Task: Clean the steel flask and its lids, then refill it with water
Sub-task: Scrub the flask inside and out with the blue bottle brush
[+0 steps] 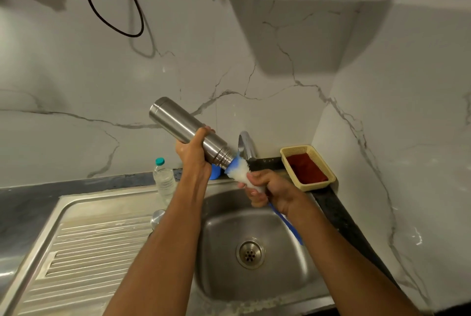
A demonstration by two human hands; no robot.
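The cylindrical brushed-steel flask (190, 133) is held in the air above the far edge of the stainless-steel sink (254, 216), tilted so its closed base points up and to the far left and its threaded open mouth points down and to the right. That long axis is the relation that matters: it runs straight toward the right hand (270, 189), and the blue-and-white bristled bottle brush (238, 168) lies nearly along the same line, its blue tip touching or just inside the mouth.

The left hand (193, 153) is wrapped round the lower half of the flask body, fingers curled over the far side and the thumb side nearer the camera. The right hand sits just below and to the right of the mouth, its fingers closed round the white bristles where they meet the stem, and the thin blue handle trails out behind the hand, down over the basin. I judge that brushing the inside is the step in hand, with the push going up and to the left along the flask's axis.

Just behind the brush stands the curved chrome tap (246, 146); no water can be seen running. To its right rests a shallow yellow plastic basket (295, 151) with a red cloth inside. Left of the hands, a clear plastic water bottle with a teal cap (164, 179) stands at the far edge of the ribbed draining board (89, 252), and a small rounded steel piece (156, 217), perhaps a lid, lies beside the left forearm.
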